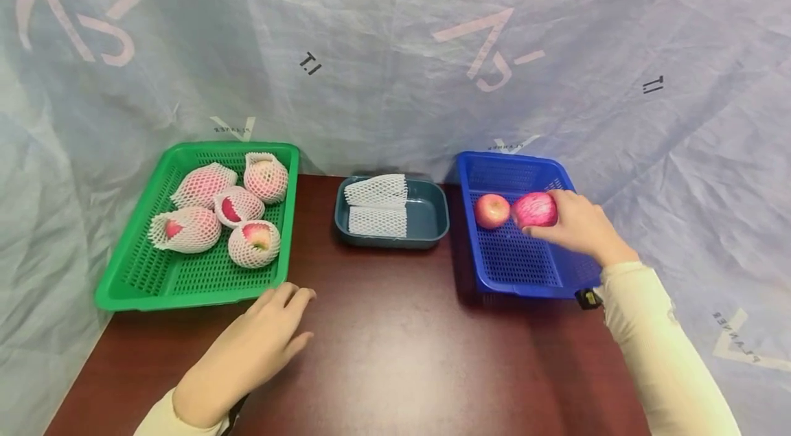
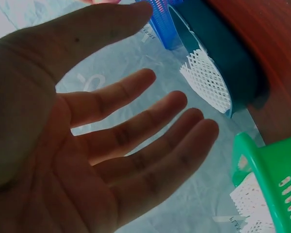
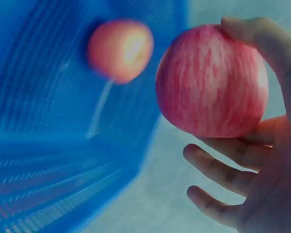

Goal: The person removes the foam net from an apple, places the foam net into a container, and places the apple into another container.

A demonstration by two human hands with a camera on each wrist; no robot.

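Note:
In my right hand [image 1: 577, 222] I hold a red streaked apple [image 1: 535, 209], gripped between thumb and fingers over the blue basket [image 1: 519, 285]. The right wrist view shows this apple [image 3: 213, 82] up close, with the lower fingers loosely bent beneath it. A second, paler apple [image 1: 492, 211] lies in the blue basket, left of the held one. My left hand [image 1: 250, 343] hovers over the table by the near right corner of the green basket [image 1: 191, 302]. Its fingers are relaxed and nothing is in them, as the left wrist view of the hand [image 2: 121, 141] confirms.
Several apples in foam nets [image 1: 196, 230] lie in the green basket. Between the baskets stands a dark teal tray [image 1: 428, 209] holding white foam nets [image 1: 378, 222]. A grey printed cloth [image 1: 383, 79] hangs behind the dark red table [image 1: 395, 326].

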